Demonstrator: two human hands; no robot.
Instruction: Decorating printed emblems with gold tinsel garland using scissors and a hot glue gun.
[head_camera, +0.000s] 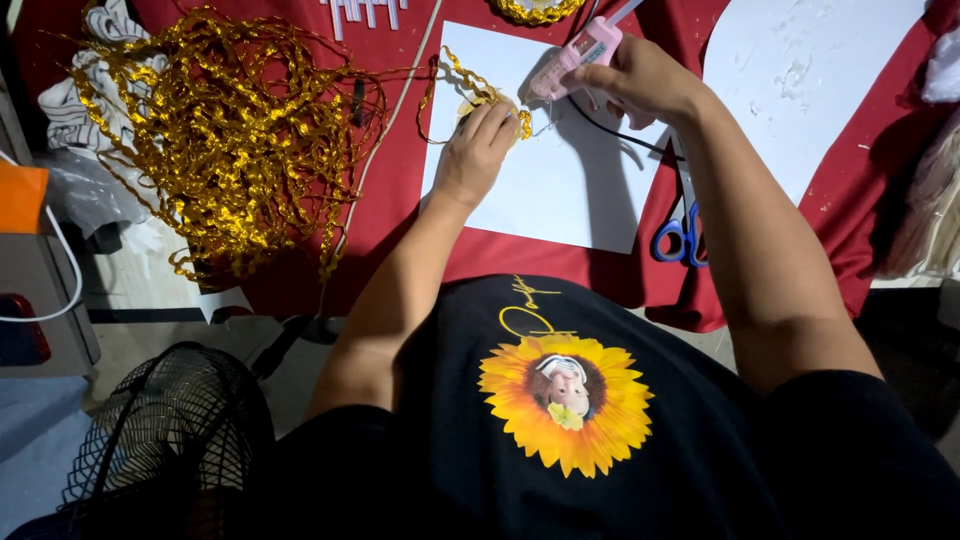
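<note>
a red cloth (400, 200) covers the work surface. on it lie a white paper sheet (560, 190), a big heap of gold ribbon (230, 130), blue-handled scissors (680, 235), a white rounded board (800, 80) and some white sticks (365, 12).
</note>
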